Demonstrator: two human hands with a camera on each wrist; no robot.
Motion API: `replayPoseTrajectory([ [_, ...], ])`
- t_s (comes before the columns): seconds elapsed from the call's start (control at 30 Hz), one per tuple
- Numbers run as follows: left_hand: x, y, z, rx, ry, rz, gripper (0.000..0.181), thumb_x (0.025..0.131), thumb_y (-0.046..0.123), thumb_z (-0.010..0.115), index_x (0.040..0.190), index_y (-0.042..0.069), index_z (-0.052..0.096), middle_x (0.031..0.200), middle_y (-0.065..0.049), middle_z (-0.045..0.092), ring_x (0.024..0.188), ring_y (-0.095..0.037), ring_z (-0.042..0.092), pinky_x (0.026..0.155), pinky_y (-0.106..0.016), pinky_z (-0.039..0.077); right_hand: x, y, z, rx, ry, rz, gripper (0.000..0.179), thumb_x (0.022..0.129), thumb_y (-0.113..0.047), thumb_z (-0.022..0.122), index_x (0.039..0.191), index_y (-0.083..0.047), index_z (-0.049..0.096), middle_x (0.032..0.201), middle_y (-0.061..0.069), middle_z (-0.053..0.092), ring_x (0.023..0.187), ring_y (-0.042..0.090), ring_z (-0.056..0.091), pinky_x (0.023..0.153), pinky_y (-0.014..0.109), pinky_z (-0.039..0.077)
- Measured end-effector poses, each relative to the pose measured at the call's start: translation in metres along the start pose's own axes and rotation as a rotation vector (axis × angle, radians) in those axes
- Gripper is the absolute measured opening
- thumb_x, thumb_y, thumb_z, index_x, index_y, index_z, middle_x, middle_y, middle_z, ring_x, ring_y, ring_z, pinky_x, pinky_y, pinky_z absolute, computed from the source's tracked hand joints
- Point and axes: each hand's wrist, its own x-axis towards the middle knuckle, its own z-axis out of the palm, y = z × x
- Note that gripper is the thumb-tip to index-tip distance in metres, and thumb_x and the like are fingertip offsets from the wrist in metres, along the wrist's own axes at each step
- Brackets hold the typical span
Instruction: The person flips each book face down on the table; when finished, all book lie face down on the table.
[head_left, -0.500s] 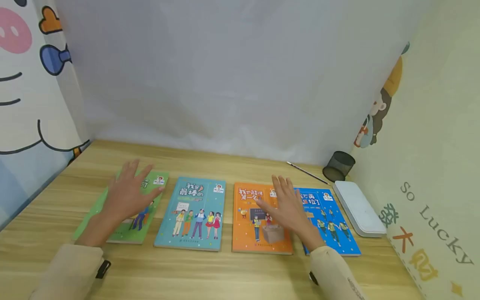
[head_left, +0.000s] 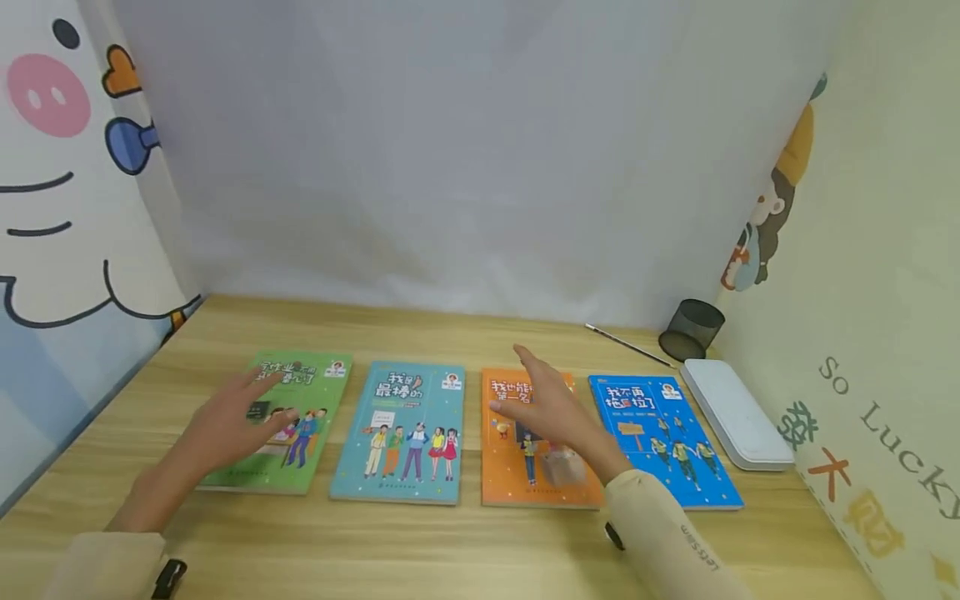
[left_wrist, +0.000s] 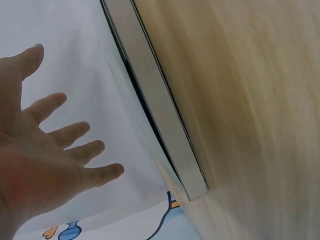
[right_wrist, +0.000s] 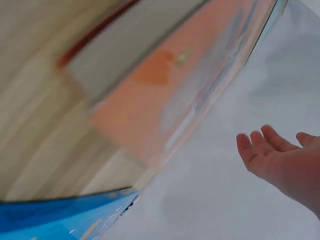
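Observation:
Four books would be several: a green book lies at the left, a teal book beside it, then an orange book and a blue book at the right. Above the green book hovers my left hand, its fingers spread and holding nothing. In the left wrist view that hand is apart from the book edge. My right hand hangs over the orange book, hiding part of its cover. The right wrist view has this hand with relaxed fingers, away from the orange book.
A white case lies right of the blue book. Behind it a black mesh cup lies near the wall, with a pencil to its left. A pale curtain closes off the back of the wooden table.
The left hand has shifted down and left, uncovering the green book's title. The right hand has turned and drawn left, off the blue book. The head view has shifted slightly.

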Motion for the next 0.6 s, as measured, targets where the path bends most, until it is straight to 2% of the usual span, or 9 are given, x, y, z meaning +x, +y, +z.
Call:
replayPoseTrajectory([
  [0.1,-0.005,-0.006,0.001,-0.014,-0.016,0.001,0.070,0.095,0.043,0.064,0.144,-0.002,0.047,0.150,-0.041,0.032,0.134,-0.063,0.031,0.101,-0.078,0.032,0.010,-0.009,0.007,0.015,-0.027,-0.037,0.094,0.089,-0.048,0.071,0.161,-0.016,0.018,0.158,0.020,0.037,0.145,0.041,0.038,0.112,0.064,0.036],
  [0.27,0.002,-0.004,0.004,-0.021,-0.060,0.052,0.069,0.091,0.042,0.070,0.140,-0.004,0.053,0.148,-0.041,0.035,0.133,-0.062,0.036,0.103,-0.074,0.036,0.022,-0.023,0.010,0.048,-0.060,-0.075,0.090,0.088,-0.044,0.075,0.159,-0.019,0.025,0.154,0.018,0.045,0.142,0.036,0.043,0.112,0.060,0.039],
  [0.43,-0.007,-0.012,0.006,-0.019,-0.098,0.049,0.067,0.086,0.039,0.076,0.133,-0.005,0.059,0.145,-0.042,0.039,0.130,-0.063,0.039,0.101,-0.072,0.038,0.045,-0.042,0.027,0.114,-0.149,-0.098,0.089,0.087,-0.042,0.076,0.158,-0.019,0.027,0.152,0.017,0.047,0.141,0.034,0.044,0.112,0.056,0.041],
  [0.6,-0.016,-0.019,0.009,-0.037,-0.122,0.048,0.071,0.081,0.043,0.079,0.131,-0.004,0.061,0.144,-0.041,0.041,0.129,-0.063,0.040,0.101,-0.072,0.039,0.065,-0.059,0.047,0.125,-0.188,-0.108,0.088,0.086,-0.038,0.079,0.156,-0.016,0.031,0.147,0.017,0.052,0.136,0.032,0.049,0.110,0.052,0.044],
])
